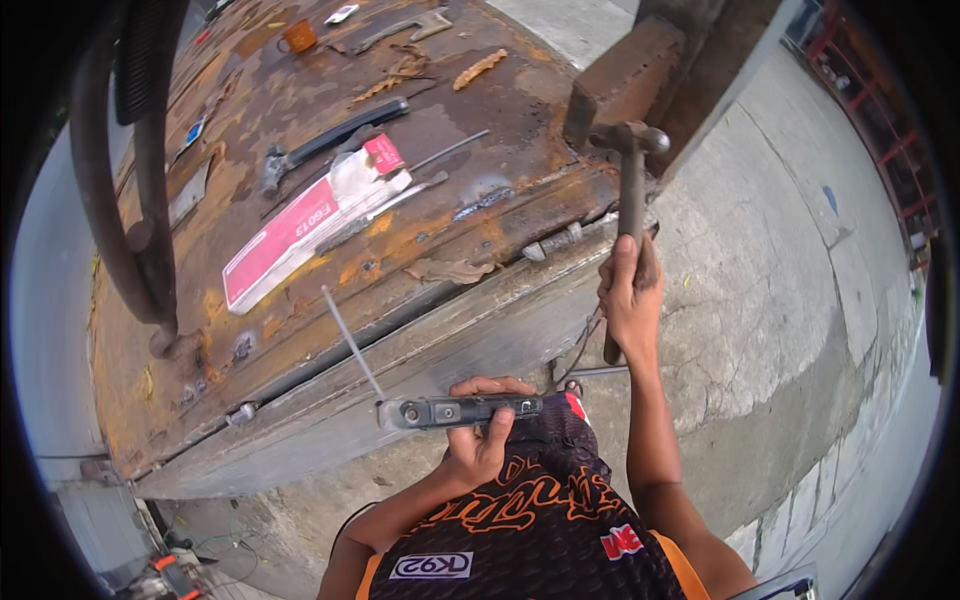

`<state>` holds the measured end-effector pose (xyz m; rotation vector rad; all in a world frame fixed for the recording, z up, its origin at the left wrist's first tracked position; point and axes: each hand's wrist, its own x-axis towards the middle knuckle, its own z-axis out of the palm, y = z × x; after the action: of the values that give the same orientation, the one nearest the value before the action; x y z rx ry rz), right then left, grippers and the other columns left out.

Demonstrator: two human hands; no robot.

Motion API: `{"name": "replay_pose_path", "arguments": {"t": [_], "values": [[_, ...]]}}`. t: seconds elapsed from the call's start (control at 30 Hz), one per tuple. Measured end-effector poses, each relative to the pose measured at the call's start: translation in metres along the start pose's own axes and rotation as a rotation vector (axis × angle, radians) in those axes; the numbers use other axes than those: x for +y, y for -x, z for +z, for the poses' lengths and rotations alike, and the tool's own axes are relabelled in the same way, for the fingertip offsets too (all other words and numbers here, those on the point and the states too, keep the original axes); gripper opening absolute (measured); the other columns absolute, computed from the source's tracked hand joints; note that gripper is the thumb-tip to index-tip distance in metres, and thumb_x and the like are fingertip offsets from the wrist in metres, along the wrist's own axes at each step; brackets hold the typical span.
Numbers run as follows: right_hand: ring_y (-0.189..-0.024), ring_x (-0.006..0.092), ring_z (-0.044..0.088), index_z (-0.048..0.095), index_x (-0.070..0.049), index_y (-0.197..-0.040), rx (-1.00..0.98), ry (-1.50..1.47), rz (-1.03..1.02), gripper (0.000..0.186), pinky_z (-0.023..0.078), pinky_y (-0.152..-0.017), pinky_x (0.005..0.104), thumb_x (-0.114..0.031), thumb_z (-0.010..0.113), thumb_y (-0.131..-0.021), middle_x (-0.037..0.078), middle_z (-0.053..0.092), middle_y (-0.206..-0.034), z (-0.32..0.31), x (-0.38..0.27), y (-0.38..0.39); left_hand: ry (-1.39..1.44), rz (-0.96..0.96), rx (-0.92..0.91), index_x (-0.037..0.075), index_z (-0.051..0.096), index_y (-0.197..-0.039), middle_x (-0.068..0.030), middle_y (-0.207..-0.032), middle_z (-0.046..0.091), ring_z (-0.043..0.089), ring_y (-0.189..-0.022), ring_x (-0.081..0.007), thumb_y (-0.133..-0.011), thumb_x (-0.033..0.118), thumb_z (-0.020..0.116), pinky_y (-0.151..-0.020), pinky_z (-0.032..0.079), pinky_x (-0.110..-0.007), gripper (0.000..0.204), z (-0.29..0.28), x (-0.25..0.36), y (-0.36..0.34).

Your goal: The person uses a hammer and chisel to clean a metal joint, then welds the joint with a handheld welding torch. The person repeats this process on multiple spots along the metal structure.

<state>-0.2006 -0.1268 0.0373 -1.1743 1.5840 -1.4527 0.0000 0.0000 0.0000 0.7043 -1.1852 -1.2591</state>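
Observation:
My left hand (478, 440) grips a welding electrode holder (440, 412) in front of my body. A thin grey welding rod (350, 340) sticks up from the holder's left end, apart from the rusty metal surface. My right hand (632, 305) is closed around the handle of a ball-peen hammer (631, 190), held upright with its head at the top. The hammer head appears in front of a rusty steel block (635, 70) on a post; whether they touch, I cannot tell.
On the rusty metal sheet (400, 240) lie an open pink-and-white carton (285, 240), a dark-handled hammer (345, 132), a loose rod (450, 149), dry leaves (480, 69) and an orange cup (298, 37). Curved metal bars (150, 210) rise at left. Concrete ground (770, 300) extends right.

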Motion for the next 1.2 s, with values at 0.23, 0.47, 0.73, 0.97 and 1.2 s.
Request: {"name": "replay_pose_path", "arguments": {"t": [0.23,0.47,0.73,0.97,1.2], "values": [[-0.045,0.0077,0.034,0.044,-0.011,-0.096,-0.234,-0.23,0.096,0.043,0.027,-0.038,0.0239,-0.052,0.048,-0.105,-0.001,0.04,-0.062,-0.015,0.046,-0.007,-0.19,0.081,0.169,0.002,0.055,-0.11,-0.0087,-0.101,0.057,0.057,-0.094,-0.0209,-0.106,0.024,0.055,-0.087,0.043,-0.039,0.022,0.031,-0.007,0.012],[-0.043,0.0117,0.038,0.048,-0.011,-0.09,-1.146,-0.749,-0.594,0.035,0.031,-0.037,0.0274,-0.041,0.061,-0.102,0.003,0.043,-0.057,-0.005,0.113,-0.1,-0.227,0.169,0.436,0.003,0.053,-0.11,-0.0072,-0.094,0.055,0.055,-0.092,-0.0205,-0.107,0.028,0.055,-0.084,0.043,-0.039,0.026,0.091,-0.046,0.018],[-0.049,0.013,0.044,0.052,-0.006,-0.099,-1.242,-0.648,-0.521,0.033,0.034,-0.043,0.0285,-0.036,0.066,-0.1,0.006,0.05,-0.066,-0.048,0.057,-0.103,-0.347,0.161,0.727,0.003,0.054,-0.11,-0.006,-0.094,0.056,0.056,-0.09,-0.0206,-0.108,0.03,0.052,-0.083,0.044,-0.039,0.028,0.164,-0.062,0.045],[-0.048,0.0136,0.043,0.052,-0.005,-0.114,-0.661,0.031,-0.048,0.037,0.035,-0.041,0.0295,-0.04,0.058,-0.103,0.005,0.049,-0.065,-0.144,0.07,-0.076,-0.304,0.157,0.841,0.002,0.053,-0.112,-0.0046,-0.095,0.058,0.058,-0.089,-0.0154,-0.107,0.028,0.055,-0.082,0.047,-0.035,0.026,0.205,-0.072,0.057],[-0.043,0.0086,0.035,0.046,-0.007,-0.12,-0.6,0.235,-0.027,0.042,0.029,-0.037,0.0254,-0.047,0.05,-0.105,-0.001,0.041,-0.061,-0.196,0.147,-0.094,-0.281,0.162,0.896,0.001,0.053,-0.114,-0.0066,-0.094,0.06,0.06,-0.09,-0.0158,-0.106,0.026,0.057,-0.082,0.048,-0.035,0.027,0.218,-0.079,0.062]]}}
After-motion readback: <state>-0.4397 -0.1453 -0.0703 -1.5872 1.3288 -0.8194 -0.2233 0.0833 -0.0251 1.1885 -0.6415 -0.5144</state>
